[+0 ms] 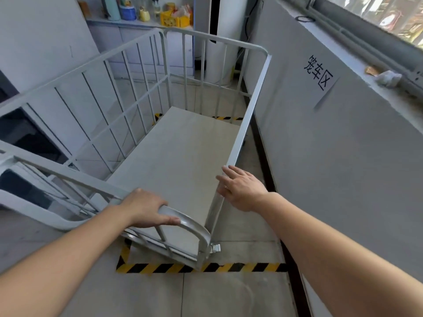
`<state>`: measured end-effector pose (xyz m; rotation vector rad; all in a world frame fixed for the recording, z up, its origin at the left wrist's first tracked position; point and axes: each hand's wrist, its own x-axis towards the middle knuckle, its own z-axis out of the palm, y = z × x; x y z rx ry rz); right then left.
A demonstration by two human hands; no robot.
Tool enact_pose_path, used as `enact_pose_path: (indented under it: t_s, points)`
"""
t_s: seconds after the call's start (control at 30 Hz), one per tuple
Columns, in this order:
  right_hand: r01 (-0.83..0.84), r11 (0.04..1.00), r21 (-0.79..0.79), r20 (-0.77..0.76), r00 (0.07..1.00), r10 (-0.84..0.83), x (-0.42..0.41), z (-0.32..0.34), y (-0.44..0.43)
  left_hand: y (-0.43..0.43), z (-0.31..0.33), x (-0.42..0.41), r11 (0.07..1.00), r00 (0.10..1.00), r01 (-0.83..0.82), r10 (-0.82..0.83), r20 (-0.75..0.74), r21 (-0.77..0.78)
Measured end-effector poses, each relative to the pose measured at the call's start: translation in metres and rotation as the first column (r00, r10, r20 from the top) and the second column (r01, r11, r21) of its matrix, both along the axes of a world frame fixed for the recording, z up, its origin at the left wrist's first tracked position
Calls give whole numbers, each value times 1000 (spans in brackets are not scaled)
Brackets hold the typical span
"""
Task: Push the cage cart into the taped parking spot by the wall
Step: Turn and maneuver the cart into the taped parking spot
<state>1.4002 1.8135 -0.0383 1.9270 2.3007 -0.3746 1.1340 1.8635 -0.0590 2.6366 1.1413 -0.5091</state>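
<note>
A white metal cage cart (178, 156) with barred sides and a pale flat deck stands lengthwise beside the grey wall (332, 156). Yellow-and-black striped tape (240, 267) marks a rectangle on the floor; the cart's near end lies just inside the near tape line, and more tape (226, 118) shows past its far end. My left hand (146, 208) grips the curved top rail at the cart's near end. My right hand (240, 188) rests with fingers spread against the right-side rail, not wrapped around it.
A paper sign (319, 73) with black characters hangs on the wall. A second white cage frame (34, 197) stands close on the left. Behind the cart are a cabinet (142, 40) with bottles and boxes on top and a white column. A window ledge runs upper right.
</note>
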Motion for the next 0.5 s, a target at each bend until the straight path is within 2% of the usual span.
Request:
enact_pose_path:
  t_s: [0.5]
  points:
    - [-201, 966, -163, 204, 951, 233, 25, -2, 30, -7, 3, 28, 1000, 1000, -7, 8, 13, -16]
